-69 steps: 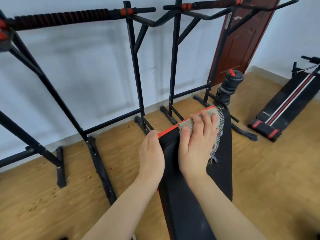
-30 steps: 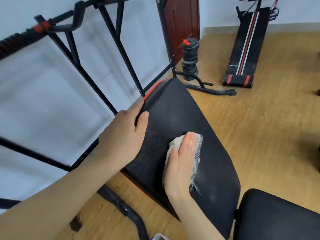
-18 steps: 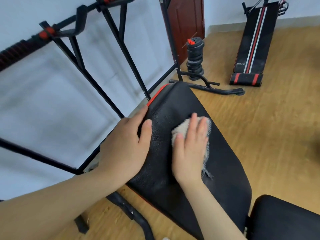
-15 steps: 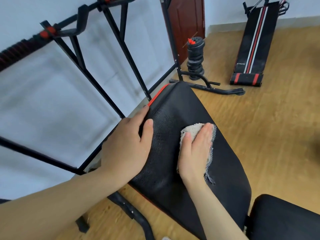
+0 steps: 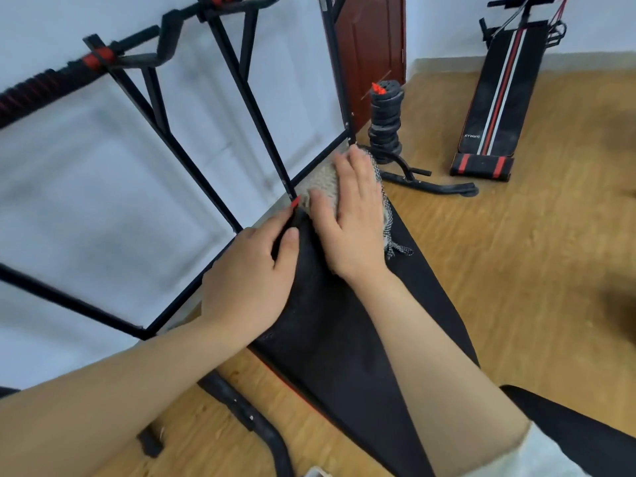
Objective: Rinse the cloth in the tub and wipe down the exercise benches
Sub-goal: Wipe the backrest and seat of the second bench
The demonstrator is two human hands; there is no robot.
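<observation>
Right hand (image 5: 351, 215), flat, has slid the cloth (image 5: 323, 180) from the middle to the surface's (image 5: 337, 339) top edge. Left hand (image 5: 247, 284) grips its side. One cloth, one other bench (image 5: 495, 98) upper right.

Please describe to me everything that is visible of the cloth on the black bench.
The cloth is beige and looks fuzzy, like towelling, with a black-and-white netted border whose frayed end trails to the right. It lies at the far end of the bench pad, near the red trim. The right hand presses flat on it with straight fingers, covering most of it.
</observation>
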